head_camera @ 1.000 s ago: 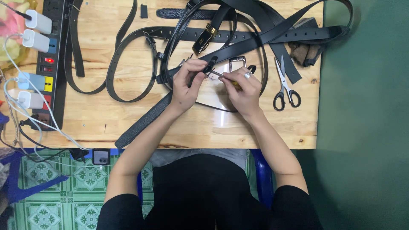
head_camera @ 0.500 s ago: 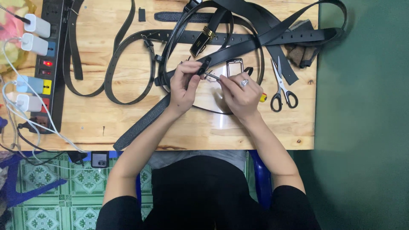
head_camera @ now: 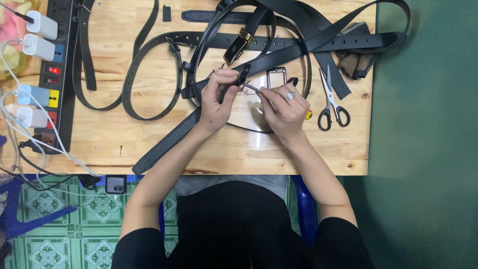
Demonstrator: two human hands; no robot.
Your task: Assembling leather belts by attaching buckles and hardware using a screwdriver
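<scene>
My left hand [head_camera: 219, 99] pinches the end of a black leather belt [head_camera: 167, 138] that runs diagonally toward the table's front edge. My right hand [head_camera: 284, 107], with a ring on one finger, holds a thin metal tool [head_camera: 250, 87] whose tip meets the belt end between both hands. A small rectangular metal buckle frame [head_camera: 276, 78] lies just beyond my right fingers. A bit of yellow and red handle [head_camera: 308, 114] shows under my right hand.
Several black belts [head_camera: 149, 69] loop across the wooden table [head_camera: 109, 139]; one has a gold and black buckle [head_camera: 236, 46]. Scissors [head_camera: 331, 102] lie to the right. A power strip [head_camera: 55, 74] with white chargers runs along the left edge. Green wall at right.
Both hands stay together on the belt end; the right hand's tool has shifted slightly against it. The view has drifted a little.
</scene>
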